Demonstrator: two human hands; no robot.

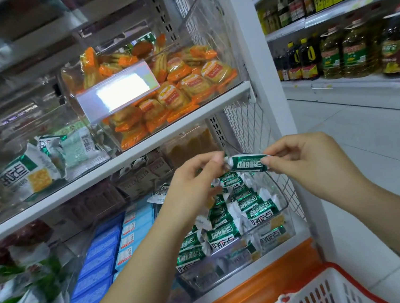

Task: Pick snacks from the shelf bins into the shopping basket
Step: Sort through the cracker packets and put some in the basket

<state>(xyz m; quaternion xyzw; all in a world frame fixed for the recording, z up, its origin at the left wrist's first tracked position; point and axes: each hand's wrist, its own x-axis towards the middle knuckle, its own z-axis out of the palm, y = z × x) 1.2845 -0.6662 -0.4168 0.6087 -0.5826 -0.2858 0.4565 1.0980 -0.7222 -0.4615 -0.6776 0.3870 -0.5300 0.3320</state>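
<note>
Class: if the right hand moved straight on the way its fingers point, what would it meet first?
Probably the left hand, which pinches the other end of the green snack packet that the right hand holds; depth is unclear.

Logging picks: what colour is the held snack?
The small foil snack wrapper is green, white-ended; head view.

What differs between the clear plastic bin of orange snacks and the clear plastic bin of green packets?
The clear plastic bin of orange snacks stands one level above the clear plastic bin of green packets. The orange bin bears a shiny front label; the green bin shows none. Both are well filled.
</note>
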